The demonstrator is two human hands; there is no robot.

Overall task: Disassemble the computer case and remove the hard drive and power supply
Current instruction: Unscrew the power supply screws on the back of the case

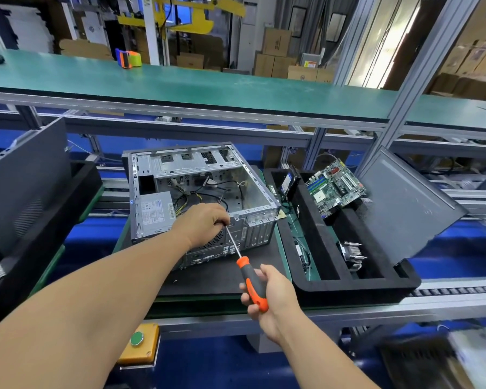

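Lying open on its side on a black mat, the computer case [202, 192] sits under the left hand [201, 224], whose curled fingers pinch the shaft of a screwdriver [243, 269] at the case's near rear edge; the right hand [267, 293], just in front of the case, grips the orange-and-grey handle; the power supply [155, 210] remains in the case's left corner; right of the case, a black foam tray [357, 284] holds a motherboard [334, 186]; the green surface [282, 242] edges the mat; behind the case runs a green conveyor shelf [180, 80].
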